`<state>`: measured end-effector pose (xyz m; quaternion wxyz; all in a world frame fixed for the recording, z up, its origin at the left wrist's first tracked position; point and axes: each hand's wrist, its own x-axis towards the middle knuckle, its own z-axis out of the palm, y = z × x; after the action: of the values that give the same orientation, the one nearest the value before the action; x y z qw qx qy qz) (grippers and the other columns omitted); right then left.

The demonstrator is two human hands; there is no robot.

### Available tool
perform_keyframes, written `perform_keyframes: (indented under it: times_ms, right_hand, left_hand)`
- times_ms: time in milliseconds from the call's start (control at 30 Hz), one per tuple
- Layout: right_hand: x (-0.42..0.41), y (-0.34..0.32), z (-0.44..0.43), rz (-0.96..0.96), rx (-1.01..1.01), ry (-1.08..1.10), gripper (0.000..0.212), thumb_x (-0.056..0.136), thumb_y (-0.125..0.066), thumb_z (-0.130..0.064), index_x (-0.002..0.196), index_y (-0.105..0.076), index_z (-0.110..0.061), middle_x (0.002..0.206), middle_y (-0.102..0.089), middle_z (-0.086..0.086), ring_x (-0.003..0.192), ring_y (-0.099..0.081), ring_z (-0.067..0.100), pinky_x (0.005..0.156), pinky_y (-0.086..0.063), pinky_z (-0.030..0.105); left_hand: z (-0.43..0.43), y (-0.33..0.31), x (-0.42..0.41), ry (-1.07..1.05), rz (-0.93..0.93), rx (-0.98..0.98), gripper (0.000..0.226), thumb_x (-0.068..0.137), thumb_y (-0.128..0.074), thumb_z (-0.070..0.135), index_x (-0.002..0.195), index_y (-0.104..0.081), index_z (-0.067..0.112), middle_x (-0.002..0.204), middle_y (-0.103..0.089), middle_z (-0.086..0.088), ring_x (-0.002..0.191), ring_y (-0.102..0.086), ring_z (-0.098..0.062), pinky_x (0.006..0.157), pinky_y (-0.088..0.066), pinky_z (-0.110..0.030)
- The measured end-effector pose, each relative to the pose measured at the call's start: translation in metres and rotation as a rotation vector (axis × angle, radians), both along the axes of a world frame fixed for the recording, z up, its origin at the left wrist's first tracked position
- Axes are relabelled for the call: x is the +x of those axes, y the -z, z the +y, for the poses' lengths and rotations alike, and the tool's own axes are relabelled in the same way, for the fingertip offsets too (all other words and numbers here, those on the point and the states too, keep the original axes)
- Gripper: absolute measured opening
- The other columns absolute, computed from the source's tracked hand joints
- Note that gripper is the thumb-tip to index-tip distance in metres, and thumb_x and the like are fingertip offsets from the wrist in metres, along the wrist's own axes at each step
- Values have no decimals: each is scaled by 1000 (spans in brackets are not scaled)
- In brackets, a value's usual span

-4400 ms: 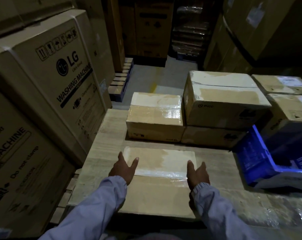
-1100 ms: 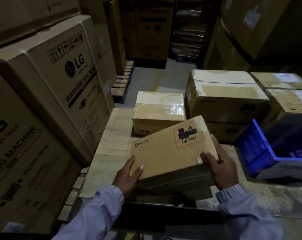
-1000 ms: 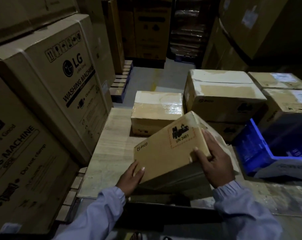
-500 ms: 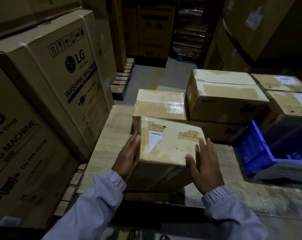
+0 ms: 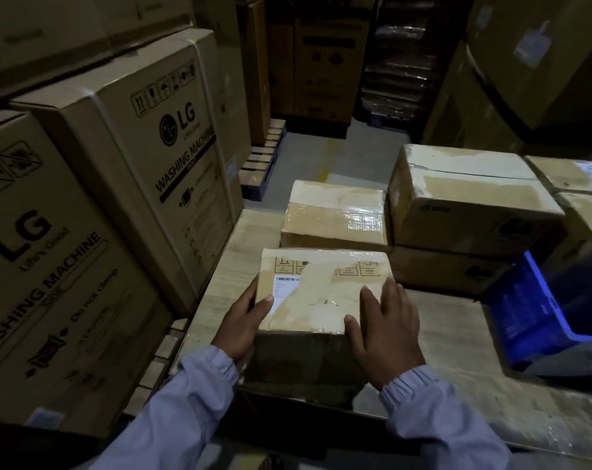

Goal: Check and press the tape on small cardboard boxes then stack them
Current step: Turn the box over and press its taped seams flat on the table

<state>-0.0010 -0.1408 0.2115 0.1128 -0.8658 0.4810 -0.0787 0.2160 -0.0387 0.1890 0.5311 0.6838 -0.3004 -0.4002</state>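
Observation:
A small cardboard box (image 5: 321, 293) stands on the wooden work surface (image 5: 220, 276) in front of me. Its upturned face carries a white barcode label, printed handling symbols and glossy tape. My left hand (image 5: 242, 320) grips the box's left edge, thumb on top and fingers down the side. My right hand (image 5: 386, 330) lies flat on the right part of the top face with its fingers spread and straight.
Just behind sits another taped small box (image 5: 335, 215), with a stack of two boxes (image 5: 471, 198) to its right. A blue crate (image 5: 538, 317) stands at the right. Tall washing machine cartons (image 5: 135, 147) wall off the left. More boxes (image 5: 579, 184) lie far right.
The box lay flat under both palms, then was lifted and turned over between my hands. It now stands on the surface with the labelled face up and my right hand flat on top.

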Motion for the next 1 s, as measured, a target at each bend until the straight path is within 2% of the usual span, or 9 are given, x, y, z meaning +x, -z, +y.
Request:
perform_keyframes:
  times_ms: [33,100,167,233,367,467,667,833,1000]
  right_hand:
    - [5,-4,-1,3,-29,-63,74,88,-20,-62,145,-36,-19,159,-16,19,146,-12,36,117,-14,49]
    - [17,-12,-4,8,0,-226,78,87,-17,-67,150,-27,-22,162,-9,11,149,-6,29,121,-10,43]
    - [31,-14,-4,47,55,-339,80,89,-11,-71,154,-15,-24,163,0,4,150,1,22,121,-3,37]
    - [41,-10,-4,58,29,-361,81,88,-4,-68,154,-18,-22,162,-8,3,150,-3,21,118,1,33]
    - [43,2,-5,70,-92,-326,66,96,-21,-55,143,-45,-15,151,-40,8,141,-34,25,115,-25,41]
    - [43,4,-3,81,-104,-305,61,96,-28,-52,138,-52,-15,145,-48,8,136,-43,26,111,-33,42]
    - [41,-14,-32,107,-26,-366,67,92,-25,-61,149,-32,-25,159,-24,0,146,-21,19,118,-16,35]
    - [36,-6,-42,95,-15,-314,69,94,-21,-64,153,-21,-28,162,-14,0,149,-8,18,116,-1,30]
    - [34,-10,-47,61,34,-334,67,93,-25,-62,151,-27,-28,161,-18,-3,148,-11,15,119,-8,32]
  left_hand:
    - [0,0,2,25,-104,12,49,93,-57,37,139,-41,39,129,-59,14,120,-56,-12,102,-44,-28]
    - [0,-1,2,44,-481,28,52,98,-48,38,147,-34,30,143,-43,14,130,-42,-6,108,-33,-19]
    - [0,-2,2,99,-864,23,58,96,-35,42,151,-31,22,154,-31,7,142,-27,-10,114,-26,-26]
    - [-1,0,2,170,-1012,61,56,95,-28,42,148,-37,26,157,-31,5,146,-22,-14,115,-29,-39]
    - [-2,0,3,171,-1095,126,49,96,-34,34,143,-46,30,154,-36,10,146,-22,-12,112,-27,-37]
    - [-2,-5,1,191,-1164,170,50,94,-34,35,141,-49,30,151,-41,9,145,-26,-13,111,-31,-41]
    - [-22,-22,2,258,-1290,215,52,91,-38,47,137,-51,26,147,-45,5,141,-32,-16,117,-20,-36]
    - [-34,-18,-9,300,-1232,141,75,85,-20,54,145,-44,16,151,-42,-1,142,-33,-14,117,-12,-28]
    - [-39,-21,-6,309,-1254,194,64,90,-36,52,146,-41,20,153,-39,2,143,-30,-14,120,-20,-33]
